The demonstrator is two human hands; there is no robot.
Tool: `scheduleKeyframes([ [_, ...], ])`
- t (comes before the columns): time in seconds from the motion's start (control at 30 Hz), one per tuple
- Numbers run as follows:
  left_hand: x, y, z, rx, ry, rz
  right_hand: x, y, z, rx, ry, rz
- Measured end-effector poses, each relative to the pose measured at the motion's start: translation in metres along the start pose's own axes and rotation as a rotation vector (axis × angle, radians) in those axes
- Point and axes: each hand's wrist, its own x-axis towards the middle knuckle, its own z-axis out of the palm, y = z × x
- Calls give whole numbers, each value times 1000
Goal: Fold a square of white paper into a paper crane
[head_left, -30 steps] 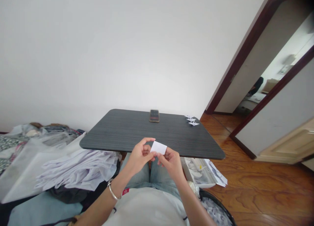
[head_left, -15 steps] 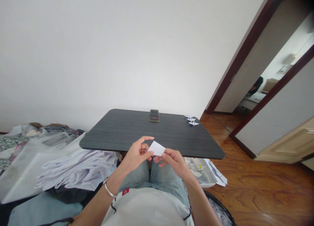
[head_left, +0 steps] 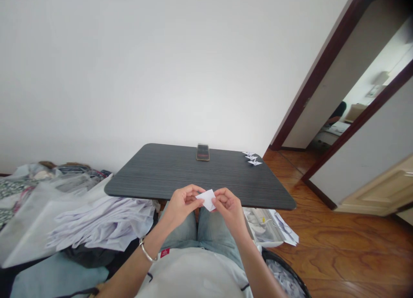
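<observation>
A small folded piece of white paper [head_left: 207, 200] is held between both hands, just in front of the table's near edge and over my lap. My left hand [head_left: 184, 204] pinches its left corner between thumb and fingers. On the other side, the thumb and fingers of my right hand [head_left: 229, 206] grip its right edge. The fingertips behind the paper are partly hidden. Several folded white paper cranes [head_left: 253, 160] stand in a row at the far right corner of the dark table [head_left: 161, 171].
A phone-like dark object [head_left: 203, 152] sits at the table's back edge by the wall. Folded white cloth or paper [head_left: 106, 222] is piled at the left. Under the table's right side is an open box [head_left: 266, 227]; a black-rimmed bin [head_left: 285, 272] holds paper scraps.
Both hands have come closer around the paper, and it has turned into a diamond-like position. My left index finger, stretched out before, is now bent against the paper.
</observation>
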Motion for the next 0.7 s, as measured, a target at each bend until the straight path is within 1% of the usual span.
scheduleKeyframes([
  [0.13,0,-1,1,-41,23,-41,0,0,0,-15,-38,-1],
  [0.27,0,1,0,-80,52,-60,0,-1,0,2,-47,-1],
  [0.47,0,0,-1,-84,11,-48,-2,-4,1,0,-83,-34],
  [0.6,0,2,-1,-107,10,-64,-4,-8,2,20,-134,-14],
  [0.7,-1,4,0,-144,8,-77,-5,-7,1,54,-138,-33],
])
